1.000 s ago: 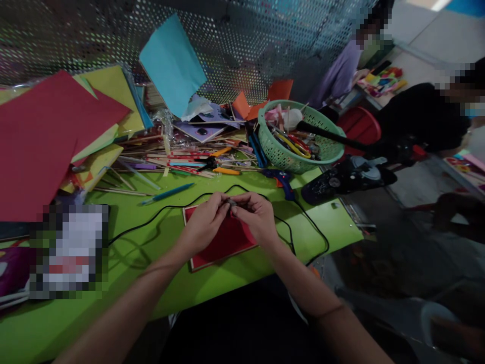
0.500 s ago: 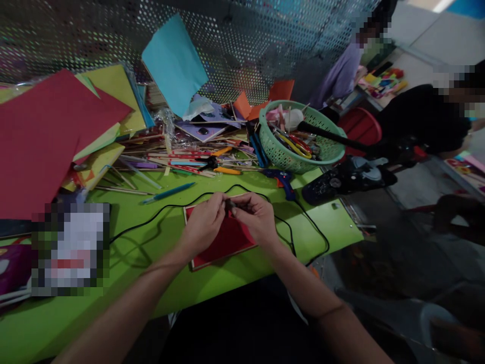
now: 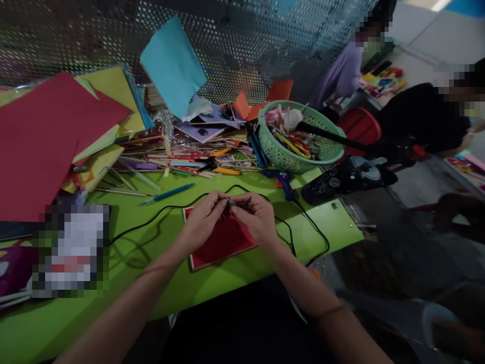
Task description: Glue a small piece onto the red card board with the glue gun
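My left hand (image 3: 205, 216) and my right hand (image 3: 257, 215) meet fingertip to fingertip, both closed in a pinch. Between them is a small dark piece (image 3: 229, 203), too small and dim to name. Below the hands a red panel with pale, thin edging (image 3: 223, 245) lies on the green table (image 3: 166, 283); my hands cover its upper part. Beyond my right hand a blue glue gun (image 3: 282, 181) rests on the table, and a black cable loops around the panel.
A teal pen (image 3: 168, 193) lies left of my hands, near orange-handled pliers (image 3: 220, 164) and heaped sticks. Behind stands a green basket (image 3: 284, 151) of tools. Red paper (image 3: 41, 146) and a phone (image 3: 76, 247) are at left. Two people are at the right.
My fingers have shifted slightly around the small dark piece, the left hand's fingertips most. Everything else stays where it was.
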The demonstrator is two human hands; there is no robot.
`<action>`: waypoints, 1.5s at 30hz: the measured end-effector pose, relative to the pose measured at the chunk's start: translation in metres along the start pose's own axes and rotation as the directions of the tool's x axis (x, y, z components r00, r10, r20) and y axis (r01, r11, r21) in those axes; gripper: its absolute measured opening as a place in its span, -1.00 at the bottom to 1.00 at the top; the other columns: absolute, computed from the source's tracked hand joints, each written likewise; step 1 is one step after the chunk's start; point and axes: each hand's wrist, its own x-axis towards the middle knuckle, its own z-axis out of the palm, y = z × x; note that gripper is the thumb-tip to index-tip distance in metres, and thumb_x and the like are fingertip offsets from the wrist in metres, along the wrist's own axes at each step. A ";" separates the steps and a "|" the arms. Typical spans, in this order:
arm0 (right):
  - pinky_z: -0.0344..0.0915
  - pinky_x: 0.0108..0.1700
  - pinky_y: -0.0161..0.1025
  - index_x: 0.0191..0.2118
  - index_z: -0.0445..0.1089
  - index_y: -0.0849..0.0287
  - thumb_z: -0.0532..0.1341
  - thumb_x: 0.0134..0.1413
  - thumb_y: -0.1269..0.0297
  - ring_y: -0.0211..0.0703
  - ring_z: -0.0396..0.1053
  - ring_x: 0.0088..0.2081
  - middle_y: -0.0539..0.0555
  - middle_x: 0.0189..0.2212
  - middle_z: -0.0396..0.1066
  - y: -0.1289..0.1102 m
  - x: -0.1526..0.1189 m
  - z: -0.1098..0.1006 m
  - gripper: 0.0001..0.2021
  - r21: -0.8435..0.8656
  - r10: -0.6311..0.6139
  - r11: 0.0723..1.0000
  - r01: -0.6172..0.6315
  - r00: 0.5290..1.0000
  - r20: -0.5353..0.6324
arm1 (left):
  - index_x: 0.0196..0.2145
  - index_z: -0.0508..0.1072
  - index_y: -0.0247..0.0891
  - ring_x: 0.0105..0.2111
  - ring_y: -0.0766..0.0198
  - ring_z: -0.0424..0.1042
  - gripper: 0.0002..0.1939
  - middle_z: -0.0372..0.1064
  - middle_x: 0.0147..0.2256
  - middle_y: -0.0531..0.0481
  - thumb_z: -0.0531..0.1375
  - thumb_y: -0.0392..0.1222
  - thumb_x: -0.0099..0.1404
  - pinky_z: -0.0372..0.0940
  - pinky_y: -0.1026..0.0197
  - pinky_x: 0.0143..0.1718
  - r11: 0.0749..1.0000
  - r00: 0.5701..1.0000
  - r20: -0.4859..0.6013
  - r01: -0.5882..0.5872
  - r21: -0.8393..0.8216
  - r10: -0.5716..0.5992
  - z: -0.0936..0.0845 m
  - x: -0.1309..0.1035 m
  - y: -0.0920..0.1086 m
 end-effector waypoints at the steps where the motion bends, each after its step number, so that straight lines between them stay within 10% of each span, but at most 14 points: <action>1: 0.42 -0.27 -0.26 -0.26 0.58 0.14 0.42 0.01 0.30 -0.22 0.48 -0.38 0.02 -0.37 0.60 -0.001 0.000 0.000 -0.86 -0.030 -0.012 0.999 0.012 1.000 -0.005 | -0.16 0.43 -0.21 -0.32 0.22 0.35 -0.73 0.41 -0.31 0.02 0.06 0.01 0.47 0.25 0.17 -0.25 1.000 1.000 0.004 0.005 -0.004 -0.005 0.000 0.000 0.000; 11: 0.42 -0.25 -0.25 -0.26 0.59 0.15 0.36 0.06 0.34 -0.20 0.48 -0.36 0.04 -0.37 0.60 -0.004 -0.002 0.003 -0.90 -0.187 -0.125 0.975 0.121 0.992 -0.012 | -0.17 0.41 -0.20 -0.37 0.21 0.32 -0.78 0.40 -0.36 0.02 0.02 -0.08 0.46 0.22 0.15 -0.28 0.990 0.997 -0.054 -0.046 0.130 0.053 0.003 -0.003 -0.002; 26: 0.44 -0.24 -0.23 -0.27 0.58 0.12 0.48 -0.03 0.24 -0.22 0.49 -0.37 0.01 -0.37 0.59 -0.002 0.002 -0.001 -0.82 0.132 0.082 0.988 -0.084 0.996 0.015 | -0.17 0.43 -0.19 -0.25 0.16 0.43 -0.75 0.51 -0.26 -0.04 0.04 -0.02 0.49 0.29 0.12 -0.16 0.996 0.998 -0.041 -0.032 0.088 0.036 0.002 -0.004 0.001; 45: 0.46 -0.21 -0.24 -0.27 0.58 0.12 0.48 -0.04 0.28 -0.23 0.51 -0.34 0.02 -0.35 0.61 0.000 0.000 -0.001 -0.83 0.097 0.059 0.993 -0.060 0.998 0.012 | -0.19 0.43 -0.18 -0.32 0.15 0.44 -0.77 0.51 -0.28 -0.04 0.02 -0.07 0.48 0.27 0.14 -0.25 0.947 0.996 -0.015 -0.078 0.312 0.087 -0.002 -0.005 0.005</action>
